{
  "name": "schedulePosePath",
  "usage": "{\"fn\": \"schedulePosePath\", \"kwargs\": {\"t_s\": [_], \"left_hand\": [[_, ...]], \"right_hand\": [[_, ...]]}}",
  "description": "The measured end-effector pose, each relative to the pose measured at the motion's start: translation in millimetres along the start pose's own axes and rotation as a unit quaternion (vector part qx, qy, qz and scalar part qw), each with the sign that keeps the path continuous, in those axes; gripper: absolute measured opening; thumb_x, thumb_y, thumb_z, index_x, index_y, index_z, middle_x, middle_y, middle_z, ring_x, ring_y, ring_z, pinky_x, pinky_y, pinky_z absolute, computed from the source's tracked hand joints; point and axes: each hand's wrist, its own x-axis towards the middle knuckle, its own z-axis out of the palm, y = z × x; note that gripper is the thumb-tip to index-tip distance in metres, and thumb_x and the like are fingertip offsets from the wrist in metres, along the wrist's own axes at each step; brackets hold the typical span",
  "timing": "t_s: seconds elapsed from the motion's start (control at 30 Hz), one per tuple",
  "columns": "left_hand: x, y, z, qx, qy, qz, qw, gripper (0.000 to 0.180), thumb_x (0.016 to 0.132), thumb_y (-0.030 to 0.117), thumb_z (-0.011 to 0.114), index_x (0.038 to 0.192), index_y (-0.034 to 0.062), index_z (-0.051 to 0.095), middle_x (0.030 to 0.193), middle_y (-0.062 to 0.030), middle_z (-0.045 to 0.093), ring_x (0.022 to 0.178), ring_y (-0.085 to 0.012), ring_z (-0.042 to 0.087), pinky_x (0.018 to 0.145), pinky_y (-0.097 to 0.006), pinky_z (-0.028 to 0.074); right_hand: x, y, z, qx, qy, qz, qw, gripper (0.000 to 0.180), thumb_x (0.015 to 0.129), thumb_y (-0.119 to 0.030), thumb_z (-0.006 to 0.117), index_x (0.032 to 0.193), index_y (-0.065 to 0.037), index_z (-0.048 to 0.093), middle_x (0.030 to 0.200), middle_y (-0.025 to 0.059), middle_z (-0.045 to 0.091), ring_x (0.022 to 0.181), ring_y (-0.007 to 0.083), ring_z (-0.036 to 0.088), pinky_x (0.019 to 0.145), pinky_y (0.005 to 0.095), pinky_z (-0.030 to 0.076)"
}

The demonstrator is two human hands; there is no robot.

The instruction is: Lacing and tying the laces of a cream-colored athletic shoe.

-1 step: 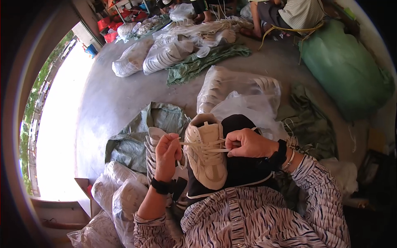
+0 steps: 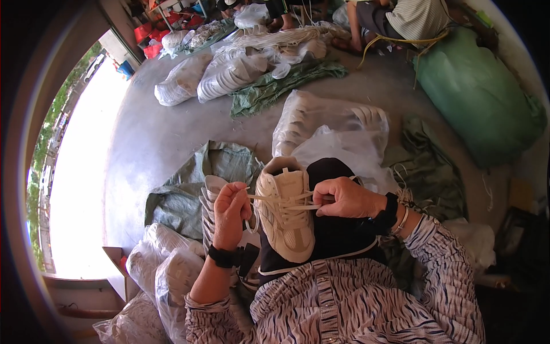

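Observation:
A cream sneaker (image 2: 293,238) rests on my black-clad lap (image 2: 344,243), its toe toward me and its opening away. Pale laces (image 2: 268,199) run across its tongue and out to both sides. At the shoe's left, my left hand (image 2: 230,213) pinches one lace between thumb and fingers, drawn out nearly level. My right hand (image 2: 348,199) is closed on lace strands just right of the tongue, with its fingers curled and partly hidden. Both hands are off the shoe's body. More shoes (image 2: 210,206) stand stacked beside my left hand.
Beyond my lap lies a clear plastic bag of shoes (image 2: 298,123). Green woven sacking (image 2: 183,192) and bagged shoes (image 2: 177,275) lie to the left. A bulging green sack (image 2: 478,92) stands at right, near a seated person (image 2: 418,23). More bagged shoes (image 2: 235,74) lie farther off.
My left hand has risen very slightly, with the lace still pinched. The right hand and the sneaker look the same.

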Motion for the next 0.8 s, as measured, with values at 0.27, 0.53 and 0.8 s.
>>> {"fn": "schedulePosePath", "kwargs": {"t_s": [0.27,0.53,0.8], "left_hand": [[19.0,24.7,-28.7,-0.125,0.035,0.023,0.991,0.010,0.091,0.009,0.053,0.101,0.0077,0.054,0.061,0.0035,0.044,0.047,-0.0046,0.032,0.046,-0.019,0.028],[-0.4,28.6,-46.3,-0.010,0.050,0.066,0.997,0.011,0.092,0.009,0.050,0.102,0.0048,0.054,0.060,0.0050,0.041,0.050,-0.0025,0.031,0.046,-0.018,0.026],[-13.1,-16.8,-74.4,0.198,0.078,0.013,0.977,0.013,0.092,0.011,0.049,0.099,0.0033,0.057,0.064,0.0047,0.045,0.055,-0.0024,0.039,0.049,-0.018,0.031]], "right_hand": [[11.9,-0.7,13.6,-0.329,0.051,-0.151,0.931,0.013,0.076,-0.009,0.063,0.085,-0.006,0.056,0.079,0.0085,0.059,0.073,0.0279,0.061,0.063,0.0367,0.050],[9.9,-3.1,6.2,-0.124,0.263,-0.073,0.954,0.009,0.081,-0.006,0.062,0.089,-0.003,0.060,0.083,0.0097,0.060,0.071,0.0237,0.061,0.062,0.0318,0.048],[-49.1,15.6,-3.1,0.051,0.134,0.148,0.978,0.014,0.081,-0.013,0.064,0.077,0.001,0.064,0.068,0.0076,0.064,0.060,0.0174,0.059,0.057,0.0292,0.045]]}}
